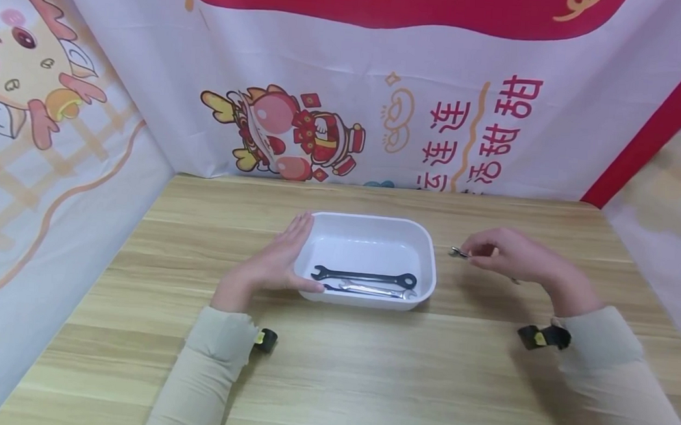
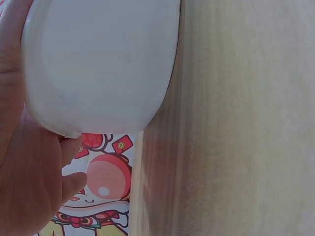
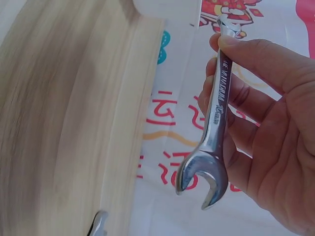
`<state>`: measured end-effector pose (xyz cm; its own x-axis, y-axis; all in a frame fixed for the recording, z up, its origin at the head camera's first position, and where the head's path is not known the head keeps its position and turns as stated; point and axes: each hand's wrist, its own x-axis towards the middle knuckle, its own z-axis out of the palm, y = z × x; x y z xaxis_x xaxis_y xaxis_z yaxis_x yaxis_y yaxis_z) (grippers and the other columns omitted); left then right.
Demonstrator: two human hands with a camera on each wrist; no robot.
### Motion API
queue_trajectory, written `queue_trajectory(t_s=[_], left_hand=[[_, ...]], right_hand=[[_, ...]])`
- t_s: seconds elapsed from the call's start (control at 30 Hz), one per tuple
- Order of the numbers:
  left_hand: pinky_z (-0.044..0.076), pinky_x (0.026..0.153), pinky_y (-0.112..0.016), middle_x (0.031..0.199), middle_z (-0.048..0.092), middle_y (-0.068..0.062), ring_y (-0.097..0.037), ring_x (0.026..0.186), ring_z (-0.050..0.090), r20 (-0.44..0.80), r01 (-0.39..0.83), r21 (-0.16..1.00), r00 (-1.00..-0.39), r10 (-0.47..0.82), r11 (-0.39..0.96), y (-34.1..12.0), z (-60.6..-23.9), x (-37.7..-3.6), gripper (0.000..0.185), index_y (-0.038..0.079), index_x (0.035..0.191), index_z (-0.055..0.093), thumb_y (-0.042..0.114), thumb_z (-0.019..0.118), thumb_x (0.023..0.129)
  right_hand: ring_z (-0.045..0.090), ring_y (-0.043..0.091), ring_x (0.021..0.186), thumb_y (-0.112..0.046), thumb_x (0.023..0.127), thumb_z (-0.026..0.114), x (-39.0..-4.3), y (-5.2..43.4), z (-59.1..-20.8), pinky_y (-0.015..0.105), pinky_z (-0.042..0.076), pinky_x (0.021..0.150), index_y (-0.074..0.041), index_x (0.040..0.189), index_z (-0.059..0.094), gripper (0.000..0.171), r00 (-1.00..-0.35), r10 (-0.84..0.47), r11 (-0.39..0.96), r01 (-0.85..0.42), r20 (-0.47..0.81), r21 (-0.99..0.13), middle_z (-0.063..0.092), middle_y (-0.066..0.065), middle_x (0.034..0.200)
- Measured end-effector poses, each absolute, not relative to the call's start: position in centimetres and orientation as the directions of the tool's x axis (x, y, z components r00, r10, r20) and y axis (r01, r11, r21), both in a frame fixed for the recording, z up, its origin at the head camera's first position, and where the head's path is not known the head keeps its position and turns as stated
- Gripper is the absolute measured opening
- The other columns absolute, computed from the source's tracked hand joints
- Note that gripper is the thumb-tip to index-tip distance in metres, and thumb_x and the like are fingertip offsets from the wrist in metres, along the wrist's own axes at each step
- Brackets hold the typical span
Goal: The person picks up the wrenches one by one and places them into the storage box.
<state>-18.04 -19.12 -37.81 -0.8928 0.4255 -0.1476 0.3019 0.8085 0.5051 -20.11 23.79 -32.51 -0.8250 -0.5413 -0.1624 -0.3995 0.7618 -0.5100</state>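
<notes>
A white plastic tray sits on the table with its left end held by my left hand. The thumb lies over the near rim while the fingers run along the left wall. Inside, a black combination wrench lies above a silver wrench; another dark wrench is partly hidden by the near wall. Off the tray's right side, my right hand pinches a silver open-end wrench between thumb and fingers near one end. Its other open end points back under the palm.
The tip of a silver metal tool shows on the wooden table in the right wrist view; the remainder is cut off. A printed cloth hangs along the back edge, with more printed cloth at both sides.
</notes>
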Motion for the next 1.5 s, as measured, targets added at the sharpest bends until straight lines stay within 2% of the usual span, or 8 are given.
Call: queue_trajectory(t_s=[0.43, 0.6, 0.73, 0.87, 1.13, 1.5], left_hand=[[0.009, 0.126, -0.053, 0.168, -0.013, 0.001, -0.021, 0.156, -0.011, -0.153, 0.286, 0.515, -0.897, 0.415, 0.808, -19.0, -37.7, -17.9, 0.134, 0.017, 0.160, -0.007, 0.062, 0.081, 0.070], [0.009, 0.125, -0.054, 0.168, -0.014, 0.003, -0.021, 0.156, -0.010, -0.154, 0.287, 0.516, -0.896, 0.417, 0.807, -19.0, -37.7, -18.0, 0.134, 0.017, 0.160, -0.007, 0.063, 0.081, 0.070], [0.009, 0.125, -0.054, 0.168, -0.014, 0.003, -0.021, 0.156, -0.011, -0.156, 0.288, 0.513, -0.895, 0.418, 0.809, -19.0, -37.7, -18.0, 0.134, 0.017, 0.160, -0.007, 0.063, 0.081, 0.070], [0.007, 0.125, -0.054, 0.168, -0.015, 0.002, -0.022, 0.156, -0.012, -0.163, 0.286, 0.514, -0.893, 0.419, 0.809, -19.0, -37.6, -18.0, 0.134, 0.015, 0.160, -0.007, 0.061, 0.082, 0.070], [0.007, 0.126, -0.054, 0.167, -0.016, 0.002, -0.022, 0.156, -0.013, -0.166, 0.288, 0.514, -0.891, 0.423, 0.808, -19.0, -37.6, -18.0, 0.135, 0.015, 0.160, -0.007, 0.061, 0.082, 0.070], [0.007, 0.125, -0.055, 0.167, -0.016, 0.003, -0.023, 0.156, -0.012, -0.160, 0.291, 0.514, -0.892, 0.424, 0.807, -19.0, -37.6, -18.0, 0.135, 0.015, 0.160, -0.007, 0.062, 0.082, 0.070]], right_hand=[[0.065, 0.018, 0.097, -0.013, 0.095, 0.067, -21.0, 21.1, -32.4, 0.045, 0.058, 0.088, -0.014, 0.115, 0.074, 0.022, -0.811, -0.574, 0.722, -0.436, -0.114, -0.537, 0.074, 0.005, 0.111], [0.063, 0.019, 0.097, -0.016, 0.095, 0.068, -21.3, 19.8, -32.1, 0.041, 0.058, 0.086, -0.019, 0.116, 0.074, 0.023, -0.809, -0.578, 0.713, -0.436, -0.106, -0.549, 0.073, 0.003, 0.114], [0.063, 0.019, 0.095, -0.018, 0.095, 0.068, -21.5, 18.7, -31.9, 0.034, 0.056, 0.082, -0.018, 0.118, 0.074, 0.024, -0.789, -0.608, 0.693, -0.475, -0.086, -0.542, 0.073, 0.002, 0.115], [0.064, 0.016, 0.092, -0.018, 0.095, 0.067, -21.8, 17.5, -31.9, 0.031, 0.056, 0.076, -0.017, 0.117, 0.073, 0.023, -0.761, -0.646, 0.660, -0.515, -0.063, -0.547, 0.074, 0.001, 0.108], [0.065, 0.011, 0.090, -0.017, 0.094, 0.068, -22.4, 14.8, -32.0, 0.032, 0.056, 0.083, -0.018, 0.114, 0.075, 0.021, -0.700, -0.713, 0.585, -0.573, -0.028, -0.573, 0.073, -0.004, 0.100], [0.065, 0.011, 0.088, -0.016, 0.094, 0.068, -22.9, 11.3, -32.2, 0.029, 0.057, 0.081, -0.017, 0.113, 0.075, 0.020, -0.647, -0.762, 0.536, -0.604, -0.031, -0.590, 0.074, -0.004, 0.099]])
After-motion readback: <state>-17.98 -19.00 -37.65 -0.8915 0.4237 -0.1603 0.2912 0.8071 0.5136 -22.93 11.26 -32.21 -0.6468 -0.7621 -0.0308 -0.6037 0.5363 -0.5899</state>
